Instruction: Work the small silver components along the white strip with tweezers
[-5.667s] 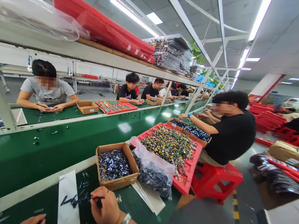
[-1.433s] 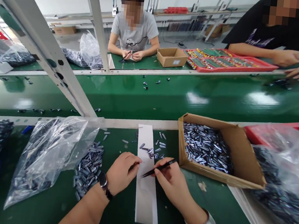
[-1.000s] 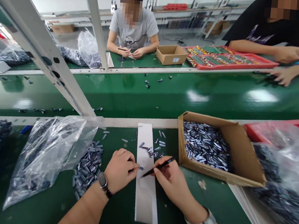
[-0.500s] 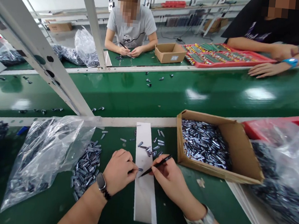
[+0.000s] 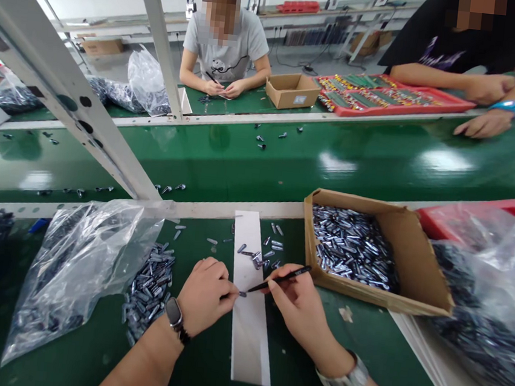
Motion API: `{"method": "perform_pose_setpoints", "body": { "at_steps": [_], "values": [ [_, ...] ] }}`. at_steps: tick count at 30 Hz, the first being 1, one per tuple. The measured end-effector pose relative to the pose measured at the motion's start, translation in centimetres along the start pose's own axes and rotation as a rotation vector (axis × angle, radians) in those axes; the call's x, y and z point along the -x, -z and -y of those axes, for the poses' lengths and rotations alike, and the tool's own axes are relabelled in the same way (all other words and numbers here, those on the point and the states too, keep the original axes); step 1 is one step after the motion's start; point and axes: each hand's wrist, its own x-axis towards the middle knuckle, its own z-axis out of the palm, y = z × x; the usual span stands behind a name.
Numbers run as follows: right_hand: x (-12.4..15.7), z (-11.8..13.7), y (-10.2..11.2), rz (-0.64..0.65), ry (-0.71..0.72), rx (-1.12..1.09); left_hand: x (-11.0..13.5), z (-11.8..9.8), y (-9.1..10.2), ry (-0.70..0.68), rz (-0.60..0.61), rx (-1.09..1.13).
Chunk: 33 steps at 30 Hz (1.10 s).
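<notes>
My left hand point(image 5: 211, 292) is closed, thumb and forefinger pinching a small dark shiny oblong piece point(image 5: 243, 293) over a white paper strip point(image 5: 249, 350). Wrapped in my right hand point(image 5: 296, 303) are slim black tweezers point(image 5: 281, 278), slanting down to the left. Their pointed tip is right by the piece; whether they touch cannot be made out. A few shiny pieces point(image 5: 258, 258) lie on the strip beyond my fingers, with several more on the green table to its right. Left of my left hand is a heap of similar pieces point(image 5: 148, 289).
A cardboard box point(image 5: 424, 257) of shiny pieces stands at right, beside a plastic bag point(image 5: 494, 288). Another clear bag point(image 5: 82, 261) lies left. A white post point(image 5: 80, 91) rises at left. Beyond runs a green conveyor belt point(image 5: 287, 165); two people sit across it.
The tweezers have swung flatter, their tip rising toward the piece in my left hand. My left hand stays put. Pieces on the belt have shifted right; a co-worker's hand has drawn to the right.
</notes>
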Motion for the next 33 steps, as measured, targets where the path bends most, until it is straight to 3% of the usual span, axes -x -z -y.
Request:
{"method": "perform_pose_setpoints", "body": {
  "at_steps": [21, 29, 33],
  "values": [
    [0.2, -0.7, -0.2, -0.013, 0.028, 0.029, -0.2, -0.5, -0.2, 0.008, 0.004, -0.008],
    [0.4, -1.2, 0.0, -0.012, 0.060, -0.009, -0.2, -1.9, 1.5, -0.002, 0.137, -0.147],
    [0.4, -1.1, -0.4, -0.016, 0.092, -0.023, -0.5, -1.9, 1.4, 0.045, 0.140, -0.069]
  ]
}}
